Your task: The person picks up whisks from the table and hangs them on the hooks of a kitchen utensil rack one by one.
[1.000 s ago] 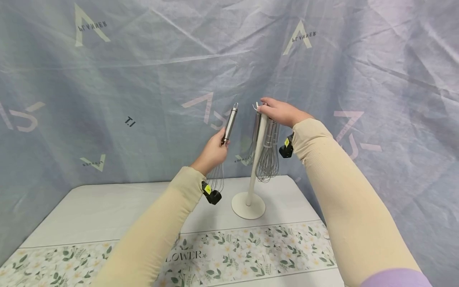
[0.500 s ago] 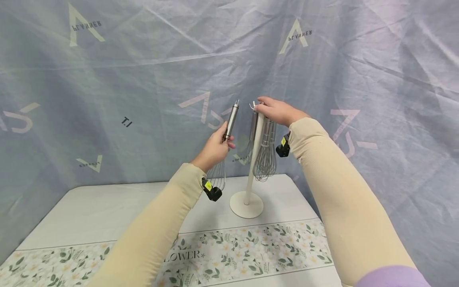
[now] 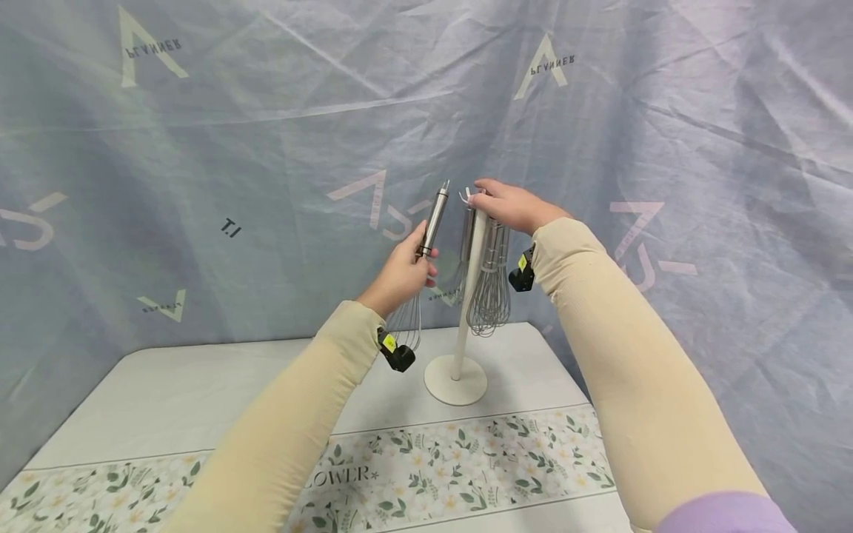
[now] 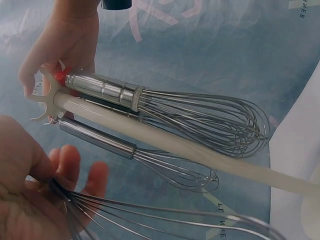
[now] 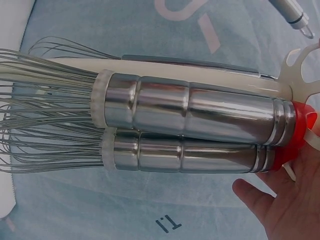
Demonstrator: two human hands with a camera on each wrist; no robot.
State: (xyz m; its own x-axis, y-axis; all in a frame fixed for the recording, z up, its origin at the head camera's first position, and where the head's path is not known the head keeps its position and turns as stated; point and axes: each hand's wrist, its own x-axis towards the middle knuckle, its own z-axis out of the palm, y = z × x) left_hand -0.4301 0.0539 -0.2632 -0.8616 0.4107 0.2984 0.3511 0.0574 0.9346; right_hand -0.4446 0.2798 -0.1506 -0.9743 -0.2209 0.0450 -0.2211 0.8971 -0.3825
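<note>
My left hand point(image 3: 402, 272) holds a steel-handled whisk point(image 3: 435, 220) near the neck, its handle tilted up towards the stand's top and its wires hanging below. The white whisk stand point(image 3: 469, 296) is upright, just right of that hand. My right hand point(image 3: 509, 203) grips the hooked top of the stand from above. Two whisks with thick, ridged steel handles and red ends point(image 5: 190, 112) hang there. A slimmer whisk point(image 4: 97, 137) hangs on the side nearer my left hand. Part of the hook ring is hidden under the right fingers.
The stand's round base point(image 3: 455, 392) rests on a table point(image 3: 220, 400) with a floral printed strip point(image 3: 453, 474). A grey-blue printed cloth point(image 3: 280, 170) hangs behind and at the sides.
My left hand has brought its whisk a little up and closer to the stand, with some fingers loosening. The right hand stays on the stand's top. The head view has shifted slightly.
</note>
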